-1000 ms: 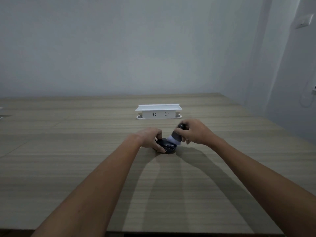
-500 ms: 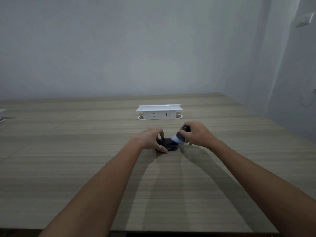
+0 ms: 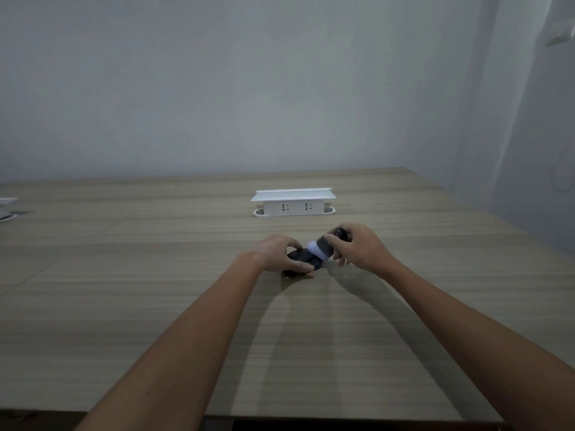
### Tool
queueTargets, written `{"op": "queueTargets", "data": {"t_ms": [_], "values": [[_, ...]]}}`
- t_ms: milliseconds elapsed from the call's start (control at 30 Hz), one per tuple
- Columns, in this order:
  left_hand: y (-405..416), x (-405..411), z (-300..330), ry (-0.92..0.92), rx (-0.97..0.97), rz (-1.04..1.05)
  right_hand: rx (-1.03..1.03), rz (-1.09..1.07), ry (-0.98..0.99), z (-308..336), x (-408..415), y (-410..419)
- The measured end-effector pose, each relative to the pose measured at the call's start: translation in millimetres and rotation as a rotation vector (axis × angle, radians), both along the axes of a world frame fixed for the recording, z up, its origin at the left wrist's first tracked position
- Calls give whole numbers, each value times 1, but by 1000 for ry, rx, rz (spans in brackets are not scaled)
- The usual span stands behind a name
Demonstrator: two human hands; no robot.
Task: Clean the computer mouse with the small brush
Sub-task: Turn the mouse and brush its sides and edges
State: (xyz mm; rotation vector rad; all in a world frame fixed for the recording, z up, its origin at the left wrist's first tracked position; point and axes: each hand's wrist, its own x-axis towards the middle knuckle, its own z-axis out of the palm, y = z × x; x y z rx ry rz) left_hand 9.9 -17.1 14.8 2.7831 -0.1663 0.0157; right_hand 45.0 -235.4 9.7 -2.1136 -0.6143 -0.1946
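Note:
A black computer mouse [image 3: 306, 259] lies on the wooden table [image 3: 155, 290], a little past its middle. My left hand [image 3: 277, 254] grips the mouse from its left side, thumb along the near edge, and covers much of it. My right hand [image 3: 354, 247] holds a small brush [image 3: 323, 245] with a dark handle and a pale, whitish bristle head. The brush tilts down to the left, its bristles touching the top of the mouse's right end.
A white pop-up socket box [image 3: 293, 201] stands on the table just behind the hands. Part of another white object [image 3: 7, 206] shows at the far left edge. A pale wall rises behind the table, and the table's right edge runs close to a side wall.
The brush head has shifted slightly left and up over the mouse. My left hand keeps its hold on the mouse, which stays in place.

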Motion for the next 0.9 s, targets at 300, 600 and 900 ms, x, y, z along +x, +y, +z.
{"op": "queueTargets", "data": {"t_ms": [300,600,900], "values": [[3,-1,-9,4,-130,-15,182,-13,72,-8,-5,-5],[4,3,-13,26,-242,44,106,1,37,-7,-13,-5],[0,-1,-13,6,-320,58,69,32,41,-6,-9,-7]]}}
